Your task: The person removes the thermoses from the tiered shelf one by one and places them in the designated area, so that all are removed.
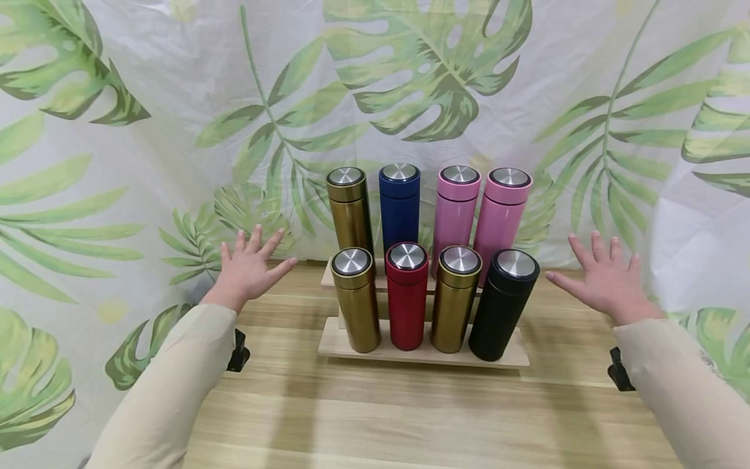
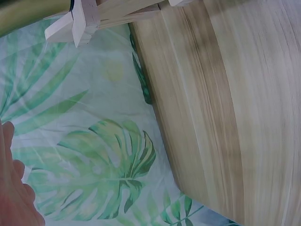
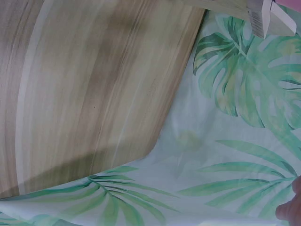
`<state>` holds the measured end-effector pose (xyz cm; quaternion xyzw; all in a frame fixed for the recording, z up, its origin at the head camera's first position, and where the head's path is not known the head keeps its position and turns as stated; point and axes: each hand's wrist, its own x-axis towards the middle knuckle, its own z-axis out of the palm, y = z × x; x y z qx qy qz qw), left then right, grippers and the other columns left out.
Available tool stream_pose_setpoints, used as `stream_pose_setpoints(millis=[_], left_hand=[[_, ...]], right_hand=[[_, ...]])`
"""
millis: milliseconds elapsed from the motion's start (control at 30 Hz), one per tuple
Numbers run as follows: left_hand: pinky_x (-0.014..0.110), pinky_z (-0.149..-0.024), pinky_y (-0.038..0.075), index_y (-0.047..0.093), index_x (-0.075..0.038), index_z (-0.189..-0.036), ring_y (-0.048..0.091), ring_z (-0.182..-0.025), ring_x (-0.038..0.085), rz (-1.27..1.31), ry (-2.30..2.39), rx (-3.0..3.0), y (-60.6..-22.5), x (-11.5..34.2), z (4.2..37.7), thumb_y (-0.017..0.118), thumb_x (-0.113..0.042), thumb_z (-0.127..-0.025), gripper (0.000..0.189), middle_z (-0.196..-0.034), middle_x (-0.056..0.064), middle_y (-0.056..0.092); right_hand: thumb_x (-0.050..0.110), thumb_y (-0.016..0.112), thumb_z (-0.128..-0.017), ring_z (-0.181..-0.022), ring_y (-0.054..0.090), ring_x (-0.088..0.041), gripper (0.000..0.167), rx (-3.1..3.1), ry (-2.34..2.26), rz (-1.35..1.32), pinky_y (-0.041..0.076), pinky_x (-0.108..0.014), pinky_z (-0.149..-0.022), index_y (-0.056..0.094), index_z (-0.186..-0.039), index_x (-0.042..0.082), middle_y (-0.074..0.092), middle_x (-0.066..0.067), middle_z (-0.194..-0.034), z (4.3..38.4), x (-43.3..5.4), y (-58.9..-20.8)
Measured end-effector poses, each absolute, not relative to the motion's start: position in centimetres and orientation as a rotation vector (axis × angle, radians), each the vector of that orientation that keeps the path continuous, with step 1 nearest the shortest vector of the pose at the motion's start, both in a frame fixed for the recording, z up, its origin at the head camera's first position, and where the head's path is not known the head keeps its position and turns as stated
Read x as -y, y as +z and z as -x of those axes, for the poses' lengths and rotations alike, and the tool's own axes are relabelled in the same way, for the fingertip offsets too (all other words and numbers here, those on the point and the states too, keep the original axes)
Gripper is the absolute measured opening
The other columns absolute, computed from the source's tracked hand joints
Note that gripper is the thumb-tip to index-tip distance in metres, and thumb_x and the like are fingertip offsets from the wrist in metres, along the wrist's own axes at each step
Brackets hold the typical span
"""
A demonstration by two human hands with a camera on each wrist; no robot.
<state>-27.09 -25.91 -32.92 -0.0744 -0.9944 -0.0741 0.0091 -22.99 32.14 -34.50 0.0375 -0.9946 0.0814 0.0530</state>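
My left hand [image 1: 247, 270] is held out with spread fingers, to the left of a two-tier wooden rack [image 1: 334, 337]. On the other side my right hand [image 1: 606, 283] spreads its fingers the same way, holding nothing. The rack's front step carries a gold thermos [image 1: 360, 309], a red thermos [image 1: 406, 306], another gold thermos [image 1: 454, 306] and a black thermos [image 1: 500, 312]. Behind them stand a gold thermos [image 1: 349, 218], a blue thermos [image 1: 400, 212], a pink thermos [image 1: 454, 218] and a second pink thermos [image 1: 500, 218]. All are upright with silver-topped lids.
The rack stands on a wood-grain table [image 1: 410, 417], towards its back edge. A white cloth with green leaf prints [image 1: 193, 52] hangs behind and at both sides. Dark wrist mounts show at the left sleeve [image 1: 176, 365] and the right sleeve [image 1: 674, 378].
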Motion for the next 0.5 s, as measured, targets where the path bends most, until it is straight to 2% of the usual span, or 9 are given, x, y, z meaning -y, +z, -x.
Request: stream_pose_setpoints(millis=[233, 367, 500], left_hand=[[0.070, -0.102, -0.011, 0.009, -0.024, -0.150, -0.007, -0.135, 0.050, 0.265, -0.264, 3.083, -33.1, 25.5, 26.9, 0.028, -0.067, -0.090, 0.077, -0.153, 0.023, -0.002], [0.070, -0.102, -0.010, 0.011, -0.019, -0.150, -0.006, -0.136, 0.048, 0.302, -0.360, 3.057, -33.9, 25.7, 26.6, 0.034, -0.062, -0.092, 0.076, -0.153, 0.024, -0.001], [0.069, -0.105, -0.001, 0.016, -0.013, -0.149, -0.001, -0.137, 0.047, 0.368, -0.577, 3.005, -35.6, 26.0, 26.3, 0.044, -0.050, -0.094, 0.073, -0.153, 0.025, 0.002]], right_hand=[[0.069, 0.041, -0.084, -0.130, 0.000, -0.058, 0.093, 2.996, 0.265, -0.129, 0.001, -0.075, -0.097, 0.008, -0.150, 0.012, 0.007, -0.036, -0.146, 22.8, -31.9, -33.8], [0.066, 0.044, -0.084, -0.130, 0.007, -0.057, 0.093, 2.944, 0.271, -0.162, 0.007, -0.073, -0.097, 0.013, -0.148, 0.007, 0.012, -0.038, -0.144, 22.8, -31.7, -33.2], [0.061, 0.049, -0.084, -0.130, 0.010, -0.056, 0.091, 2.895, 0.307, -0.205, 0.013, -0.071, -0.098, 0.017, -0.147, 0.002, 0.016, -0.039, -0.142, 22.8, -31.6, -32.5]])
